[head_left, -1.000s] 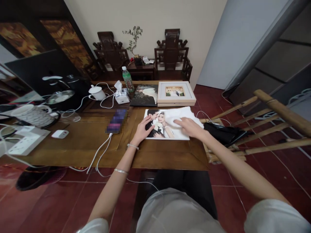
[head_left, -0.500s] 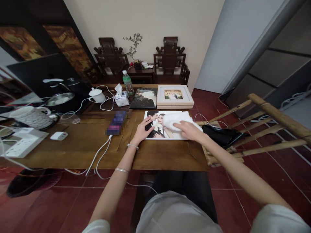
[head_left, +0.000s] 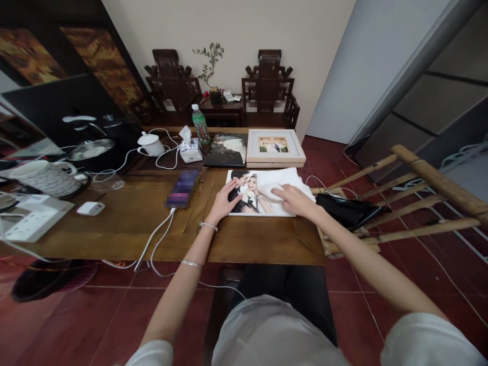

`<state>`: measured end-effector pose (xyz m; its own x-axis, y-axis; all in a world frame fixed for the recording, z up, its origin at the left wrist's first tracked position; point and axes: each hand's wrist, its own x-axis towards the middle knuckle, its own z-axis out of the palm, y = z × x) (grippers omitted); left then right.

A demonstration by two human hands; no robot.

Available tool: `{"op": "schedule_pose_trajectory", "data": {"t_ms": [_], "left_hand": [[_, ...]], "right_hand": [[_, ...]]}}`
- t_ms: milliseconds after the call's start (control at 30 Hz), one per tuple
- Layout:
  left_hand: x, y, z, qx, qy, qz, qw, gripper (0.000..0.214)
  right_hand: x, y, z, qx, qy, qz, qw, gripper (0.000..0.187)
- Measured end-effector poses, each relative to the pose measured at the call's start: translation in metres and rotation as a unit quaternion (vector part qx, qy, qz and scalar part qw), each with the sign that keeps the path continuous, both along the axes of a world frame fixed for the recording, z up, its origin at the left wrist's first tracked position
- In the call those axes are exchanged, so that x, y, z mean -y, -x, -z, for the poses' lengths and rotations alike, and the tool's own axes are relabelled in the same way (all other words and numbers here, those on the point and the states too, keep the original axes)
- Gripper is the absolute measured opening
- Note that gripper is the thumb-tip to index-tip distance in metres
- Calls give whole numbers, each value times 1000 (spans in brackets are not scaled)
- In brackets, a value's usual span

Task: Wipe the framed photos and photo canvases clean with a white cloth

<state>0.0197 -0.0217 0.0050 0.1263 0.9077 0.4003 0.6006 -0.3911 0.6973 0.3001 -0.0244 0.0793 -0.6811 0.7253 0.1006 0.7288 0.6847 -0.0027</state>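
Note:
A photo panel [head_left: 249,202] showing a couple lies flat on the wooden table [head_left: 244,241] in front of me. My left hand [head_left: 224,200] rests on its left edge, fingers spread over the picture. A white cloth [head_left: 282,183] covers the right part of the panel. My right hand [head_left: 296,200] has its fingers closed on the cloth and presses it against the picture. Behind the panel lie a dark photo panel [head_left: 225,150] with a white dress on it and a pale framed photo [head_left: 275,147].
Left of the panel lies a phone [head_left: 182,189] with a white cable. A tissue box [head_left: 191,151], a green-labelled bottle [head_left: 200,124], a lidded cup [head_left: 151,145] and a power strip [head_left: 38,217] stand farther left. A bamboo chair [head_left: 430,173] holding a black bag [head_left: 343,209] is at the right.
My right hand and the cloth have hardly shifted on the panel. My left hand stays in place. The whole view has tilted slightly, so things sit a little higher.

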Motion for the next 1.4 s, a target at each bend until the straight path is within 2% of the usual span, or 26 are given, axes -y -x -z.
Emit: {"op": "schedule_pose_trajectory", "data": {"t_ms": [167,233,300,433,567,700,833,1000,1267,1333,1400], "left_hand": [[0,0,0,-4,-7,3,1000,48],[-1,1,0,-3,-4,4,1000,47],[-1,2,0,-6,-1,7,1000,47],[-1,4,1,-6,3,12,1000,50],[-1,5,2,-7,4,12,1000,50],[0,5,0,-9,6,18,1000,50],[0,4,-2,0,7,19,1000,50],[-1,2,-1,27,-3,10,1000,46],[-1,3,1,15,-15,9,1000,43],[-2,3,0,11,-13,14,1000,44],[-2,4,-1,15,-13,19,1000,44]], "right_hand": [[73,-15,13,-41,-1,-66,997,52],[90,-17,15,-55,16,-81,995,54],[96,-16,15,-61,24,-85,994,55],[76,-10,8,-55,29,-50,997,54],[28,-3,-5,-23,32,0,999,56],[-18,6,-10,-17,28,11,999,59],[-30,13,-2,-17,12,26,999,61],[1,12,15,-19,-16,2,1000,58],[86,1,19,-37,14,-57,998,57],[93,0,17,-40,20,-66,997,56],[87,0,14,-48,23,-63,997,55]]}}
